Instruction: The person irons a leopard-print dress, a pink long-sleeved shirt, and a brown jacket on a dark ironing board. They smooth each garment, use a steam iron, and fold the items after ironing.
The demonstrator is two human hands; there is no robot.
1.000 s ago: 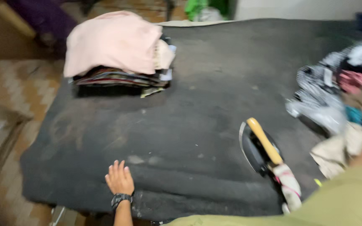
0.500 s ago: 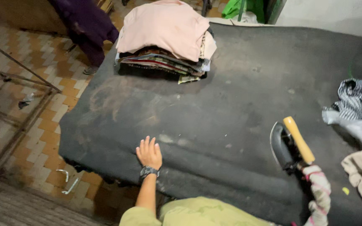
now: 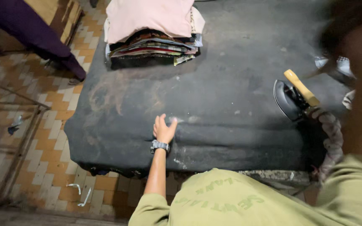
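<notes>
**Left hand flat on the dark ironing pad**

The left hand (image 3: pixel 163 129) lies palm down on the dark padded worktop (image 3: pixel 231 62), close to its near edge, fingers released and spread, grasping nothing. A wristwatch (image 3: pixel 159 146) sits on that wrist, and the forearm runs back over the near edge to an olive-green sleeve (image 3: pixel 156 207). The right hand cannot be made out; a blurred shape covers the right side of the view, so whether its fingers hold anything cannot be told. An iron (image 3: pixel 292 98) with a yellow handle stands toward the right edge, well apart from the left hand. A stack of folded clothes (image 3: pixel 151 31), topped by a pink piece, rests at the far left corner.
</notes>
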